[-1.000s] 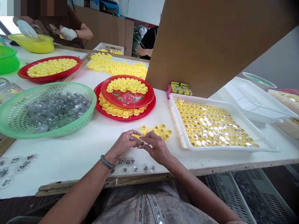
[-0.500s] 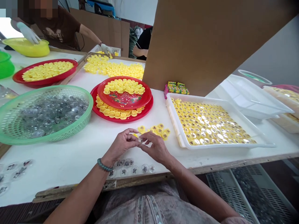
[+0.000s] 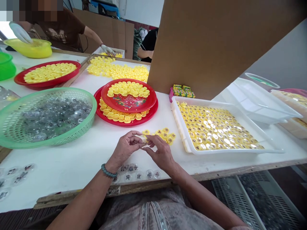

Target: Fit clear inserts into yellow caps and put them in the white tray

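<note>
Small piece [image 3: 144, 143], shape unclear, between bare fingers [image 3: 136, 147]

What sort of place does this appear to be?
Probably a small assembly workshop: a white tray holds rows of yellow discs, a green basket holds clear round pieces, and a gloved co-worker works across the table.

The small piece [image 3: 144, 143] between the fingertips is mostly hidden, and the green basket [image 3: 48, 116] is cut off by the left edge.
</note>
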The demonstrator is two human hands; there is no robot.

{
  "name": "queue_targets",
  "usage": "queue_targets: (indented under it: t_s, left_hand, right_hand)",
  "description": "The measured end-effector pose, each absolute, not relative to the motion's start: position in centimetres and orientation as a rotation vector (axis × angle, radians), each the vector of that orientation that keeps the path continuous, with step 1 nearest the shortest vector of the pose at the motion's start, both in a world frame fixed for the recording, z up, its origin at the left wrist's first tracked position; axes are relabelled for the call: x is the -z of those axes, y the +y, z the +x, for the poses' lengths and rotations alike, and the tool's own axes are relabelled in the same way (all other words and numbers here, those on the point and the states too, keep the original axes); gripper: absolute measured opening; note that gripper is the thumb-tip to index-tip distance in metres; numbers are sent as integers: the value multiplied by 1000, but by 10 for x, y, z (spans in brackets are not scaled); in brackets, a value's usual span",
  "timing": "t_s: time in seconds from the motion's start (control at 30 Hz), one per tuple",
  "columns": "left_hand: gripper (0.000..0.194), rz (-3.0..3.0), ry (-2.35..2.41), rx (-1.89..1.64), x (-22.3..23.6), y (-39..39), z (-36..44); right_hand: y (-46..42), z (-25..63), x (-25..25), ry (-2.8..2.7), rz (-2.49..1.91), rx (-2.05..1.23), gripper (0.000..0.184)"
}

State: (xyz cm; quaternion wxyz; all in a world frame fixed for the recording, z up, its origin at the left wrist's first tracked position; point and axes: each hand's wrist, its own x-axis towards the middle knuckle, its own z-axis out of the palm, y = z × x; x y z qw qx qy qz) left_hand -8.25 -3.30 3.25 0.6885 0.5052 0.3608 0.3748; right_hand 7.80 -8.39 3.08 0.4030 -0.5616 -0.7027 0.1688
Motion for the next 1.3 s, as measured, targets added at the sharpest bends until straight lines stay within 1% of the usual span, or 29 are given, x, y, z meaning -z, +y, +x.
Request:
queue_targets:
  t_s: [0.07, 0.17, 0.4, 0.53, 0.67, 0.9, 1.13, 1.2, 1.23, 1.3]
  left_hand:
    - [44, 1127, 802, -845, -33, -33, -84]
    - [44, 1140, 791, -833, -33, -33, -84]
    - [38, 1145, 777, -797, -31, -34, -83]
    - [37, 1087, 806, -816, -30, -34, -83]
    - [40, 1033, 807, -809, -29, -33, -82]
    - [43, 980, 806, -881, -27, -31, -82]
    - [43, 990, 829, -860, -27, -32, -82]
    - [43, 998, 843, -871, -27, -31, -82]
    - [43, 1004, 848, -875, -28, -30, -83]
    - [42, 1017, 848, -868, -29, -29, -86]
  right_hand:
    - [-83, 79, -33, -1682, -1429, -543, 27]
    - [-82, 83, -37, -1632, -1388, -667, 18]
    - [-82, 90, -43, -1588, -1368, -787, 10]
    - [-82, 88, -41, -1341, -1455, -965, 12]
    - [-82, 84, -38, -1107, -1340, -1190, 14]
    - [-81, 72, -34, -798, -1162, -1349, 22]
    - [-83, 64, -26, -690, -1155, -1359, 25]
    - [-83, 62, -25, -727, -1170, -1338, 23]
    - [-82, 62, -26, -800, -1197, -1294, 21]
    - [-82, 64, -29, -1078, -1274, -1097, 21]
